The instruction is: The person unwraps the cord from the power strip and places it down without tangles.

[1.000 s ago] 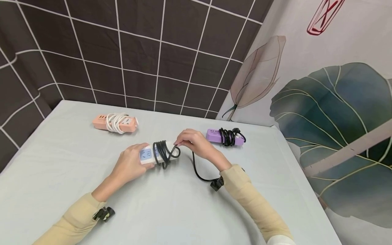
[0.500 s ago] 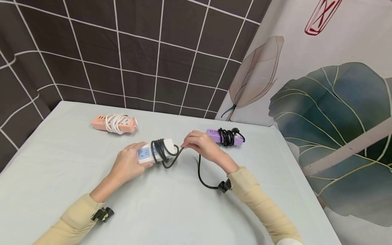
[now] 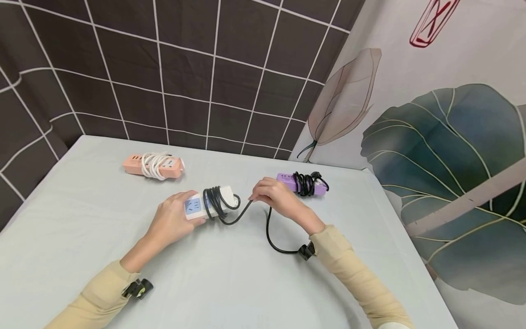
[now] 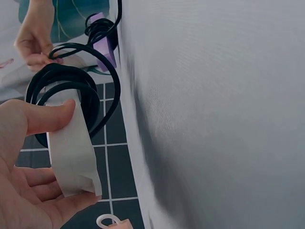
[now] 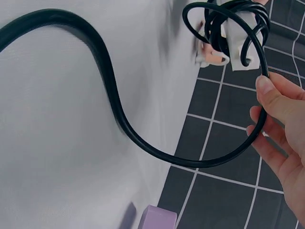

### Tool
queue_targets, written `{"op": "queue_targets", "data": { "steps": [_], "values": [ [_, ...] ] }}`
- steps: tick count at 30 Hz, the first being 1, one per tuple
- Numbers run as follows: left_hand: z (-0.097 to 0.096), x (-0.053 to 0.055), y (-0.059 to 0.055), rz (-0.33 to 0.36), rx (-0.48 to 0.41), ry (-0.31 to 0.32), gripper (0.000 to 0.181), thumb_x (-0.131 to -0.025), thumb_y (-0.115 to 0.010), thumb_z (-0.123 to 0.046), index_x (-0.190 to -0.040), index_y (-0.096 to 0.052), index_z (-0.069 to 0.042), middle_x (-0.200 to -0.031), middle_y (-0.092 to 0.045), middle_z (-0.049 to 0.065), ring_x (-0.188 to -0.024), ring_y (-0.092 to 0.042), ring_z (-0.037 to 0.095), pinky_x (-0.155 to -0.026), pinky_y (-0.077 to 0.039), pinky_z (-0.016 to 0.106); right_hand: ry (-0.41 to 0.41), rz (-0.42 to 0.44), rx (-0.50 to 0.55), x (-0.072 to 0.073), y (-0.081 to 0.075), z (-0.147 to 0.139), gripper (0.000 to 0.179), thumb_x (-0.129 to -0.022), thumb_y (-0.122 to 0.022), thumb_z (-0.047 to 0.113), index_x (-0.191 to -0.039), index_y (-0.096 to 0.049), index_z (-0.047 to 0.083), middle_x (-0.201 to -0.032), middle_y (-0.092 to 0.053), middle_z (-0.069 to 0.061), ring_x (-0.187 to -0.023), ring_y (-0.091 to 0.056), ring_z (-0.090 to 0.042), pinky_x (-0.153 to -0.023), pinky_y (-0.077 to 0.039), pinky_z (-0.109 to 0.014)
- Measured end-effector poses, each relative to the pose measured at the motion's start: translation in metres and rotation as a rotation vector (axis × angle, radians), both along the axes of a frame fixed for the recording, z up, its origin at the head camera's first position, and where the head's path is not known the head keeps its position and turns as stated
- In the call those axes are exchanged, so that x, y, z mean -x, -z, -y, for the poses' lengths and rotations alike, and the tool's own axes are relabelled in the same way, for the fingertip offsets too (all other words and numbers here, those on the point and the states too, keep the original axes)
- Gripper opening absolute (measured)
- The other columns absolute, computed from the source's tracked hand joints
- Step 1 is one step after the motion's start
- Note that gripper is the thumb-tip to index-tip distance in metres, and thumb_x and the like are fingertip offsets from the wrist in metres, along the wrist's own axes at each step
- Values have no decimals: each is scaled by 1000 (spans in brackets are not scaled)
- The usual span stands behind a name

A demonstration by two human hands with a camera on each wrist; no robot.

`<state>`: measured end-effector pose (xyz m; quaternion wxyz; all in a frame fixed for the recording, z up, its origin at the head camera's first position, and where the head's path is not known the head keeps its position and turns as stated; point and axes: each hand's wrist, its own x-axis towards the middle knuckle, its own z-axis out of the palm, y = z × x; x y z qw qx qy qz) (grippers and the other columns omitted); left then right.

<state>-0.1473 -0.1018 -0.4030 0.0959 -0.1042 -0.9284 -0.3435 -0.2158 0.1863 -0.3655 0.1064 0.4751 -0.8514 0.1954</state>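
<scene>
A white power strip (image 3: pixel 225 195) with blue socket faces is gripped at its left end by my left hand (image 3: pixel 174 217). Several turns of black cord (image 3: pixel 213 201) wrap its middle. In the left wrist view the thumb lies on one side of the strip (image 4: pixel 71 152), the fingers on the other. My right hand (image 3: pixel 274 194) pinches the loose stretch of that cord, to the right of the strip. The right wrist view shows thumb and forefinger on the cord (image 5: pixel 265 78), which loops down and away. The cord runs on to a black plug (image 3: pixel 306 251) near my right cuff.
An orange power strip (image 3: pixel 170 170) wound with white cord lies at the back left of the table (image 3: pixel 230 283). Behind my right hand lies a purple power strip (image 3: pixel 287 183) wrapped in black cord. A dark gridded cloth (image 3: pixel 185 68) hangs along the back edge.
My right hand has moved right, drawing a longer stretch of cord off the white strip, and the plug has shifted right. My left hand and the strip have moved slightly left.
</scene>
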Motion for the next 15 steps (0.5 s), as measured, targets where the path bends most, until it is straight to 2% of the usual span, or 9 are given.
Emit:
{"op": "queue_targets", "data": {
  "steps": [15],
  "values": [
    [0, -3, -1, 16, 1, 10, 70, -67, -84, -19, -127, -56, 3, -124, -60, 29, -104, -59, 40, -86, -47, 53, 152, -103, -50, 2, 4, 0, 7, -83, -71, 6, -86, -74, 11, -88, -72, 1, -87, -65, -15, -78, -53, -25]
  ]
}}
